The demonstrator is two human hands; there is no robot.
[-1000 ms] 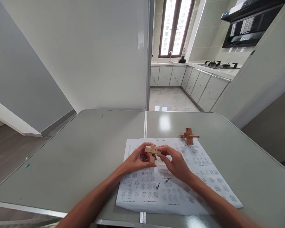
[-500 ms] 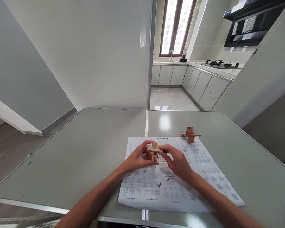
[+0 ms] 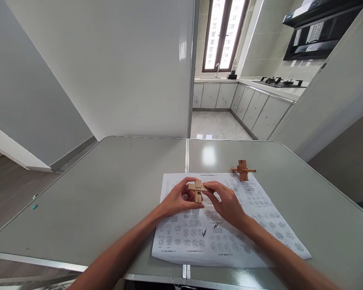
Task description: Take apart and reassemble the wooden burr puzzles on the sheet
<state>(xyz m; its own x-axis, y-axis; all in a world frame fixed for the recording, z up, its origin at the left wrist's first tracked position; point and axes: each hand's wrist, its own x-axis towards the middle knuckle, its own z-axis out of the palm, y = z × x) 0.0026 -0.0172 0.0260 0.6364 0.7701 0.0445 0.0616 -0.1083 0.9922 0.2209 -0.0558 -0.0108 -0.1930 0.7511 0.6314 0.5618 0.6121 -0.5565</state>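
Between my hands, just above a printed sheet, is a light wooden interlocking puzzle (image 3: 197, 196) of crossed blocks. My left hand (image 3: 181, 196) grips it from the left, index finger over the top and thumb beneath. My right hand (image 3: 225, 201) pinches the right end of its horizontal bar with thumb and fingertips. Part of the puzzle's left side is hidden by my left fingers. Under both hands lies the white instruction sheet (image 3: 199, 253), covered in small line diagrams with two dark check marks.
A darker, reddish-brown wooden cross puzzle (image 3: 243, 170) rests at the sheet's far right edge. The grey folding table (image 3: 109, 181) has a metal seam down its middle. A small teal bit (image 3: 34, 207) lies near the left edge. Beyond are a wall and a kitchen.
Both hands stay on the wooden puzzle, which has turned slightly and moved a little to the right. The camera view has shifted slightly.
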